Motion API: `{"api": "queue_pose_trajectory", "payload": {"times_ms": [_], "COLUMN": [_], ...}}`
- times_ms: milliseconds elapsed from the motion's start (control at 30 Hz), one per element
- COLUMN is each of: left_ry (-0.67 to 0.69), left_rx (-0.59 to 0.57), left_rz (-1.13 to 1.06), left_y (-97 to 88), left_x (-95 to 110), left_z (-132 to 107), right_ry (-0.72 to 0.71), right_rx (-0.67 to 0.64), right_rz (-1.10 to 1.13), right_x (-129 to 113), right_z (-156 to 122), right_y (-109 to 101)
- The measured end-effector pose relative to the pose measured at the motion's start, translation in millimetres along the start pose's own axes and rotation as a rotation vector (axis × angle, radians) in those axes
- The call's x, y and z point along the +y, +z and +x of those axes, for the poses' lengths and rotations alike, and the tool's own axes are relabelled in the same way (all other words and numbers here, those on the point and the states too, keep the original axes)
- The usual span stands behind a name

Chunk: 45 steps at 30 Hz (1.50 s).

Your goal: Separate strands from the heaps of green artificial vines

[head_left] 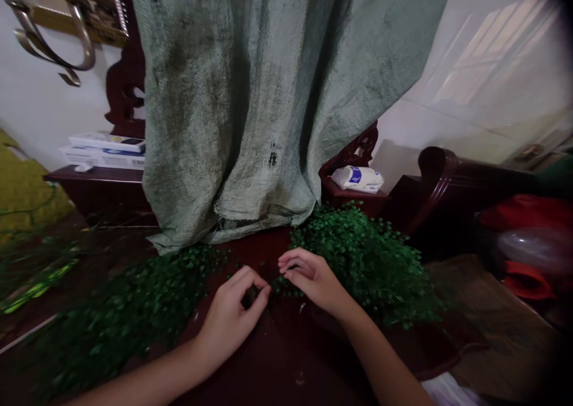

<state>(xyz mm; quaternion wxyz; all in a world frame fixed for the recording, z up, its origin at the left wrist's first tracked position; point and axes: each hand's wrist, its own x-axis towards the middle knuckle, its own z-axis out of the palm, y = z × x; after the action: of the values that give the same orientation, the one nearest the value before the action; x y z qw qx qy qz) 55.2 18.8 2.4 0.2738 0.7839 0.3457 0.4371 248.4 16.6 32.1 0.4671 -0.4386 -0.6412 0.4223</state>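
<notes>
Over a dark red wooden surface (273, 358), my left hand (235, 307) has its thumb and forefinger brought together in a pinch. Whatever they may hold is too small to make out. Facing it, my right hand (316, 280) is loosely curved, its fingers apart from the thumb, and nothing shows in it. Leafy green plants (358, 257) with small leaves are heaped beside and behind my right hand. A second leafy green heap (134, 304) spreads along the left, next to my left forearm. A few tiny green bits lie between the hands.
A large grey-green woven sack (277, 107) hangs upright behind the heaps. White boxes (105, 152) lie on a wooden ledge at left. A tissue pack (358, 179) sits on another ledge at right. Farther right are a carved wooden armrest (434, 179) and red items (528, 215).
</notes>
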Motion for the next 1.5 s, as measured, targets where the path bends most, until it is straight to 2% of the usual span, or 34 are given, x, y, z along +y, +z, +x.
{"api": "queue_pose_trajectory", "payload": {"times_ms": [100, 267, 467, 733, 833, 967, 1133, 1500], "left_ry": [-0.01, -0.047, -0.067, -0.065, -0.026, 0.056, 0.05, 0.112], "left_rx": [0.012, 0.04, 0.055, 0.058, 0.063, 0.013, -0.016, -0.111], "left_rz": [-0.006, -0.02, -0.034, -0.031, -0.043, -0.072, -0.12, -0.172], "left_y": [-0.9, -1.7, 0.6, 0.4, 0.2, 1.2, 3.3, 4.9], "left_x": [1, -1, -5, -3, 0, -1, -6, -5], "left_z": [0, 1, 3, 2, 0, 1, 3, 2], "right_ry": [-0.102, -0.28, -0.31, -0.291, -0.273, -0.235, -0.211, -0.185], "right_rx": [0.08, 0.108, 0.047, -0.018, -0.031, -0.068, -0.133, -0.18], "right_rz": [-0.184, -0.416, -0.567, -0.525, -0.46, -0.362, -0.315, -0.29], "right_x": [3, 0, -6, -5, -9, -18, -22, -25], "right_z": [0, -3, -6, -7, -8, -9, -9, -9], "right_y": [6, 9, 9, 9, 9, 8, 8, 7]}}
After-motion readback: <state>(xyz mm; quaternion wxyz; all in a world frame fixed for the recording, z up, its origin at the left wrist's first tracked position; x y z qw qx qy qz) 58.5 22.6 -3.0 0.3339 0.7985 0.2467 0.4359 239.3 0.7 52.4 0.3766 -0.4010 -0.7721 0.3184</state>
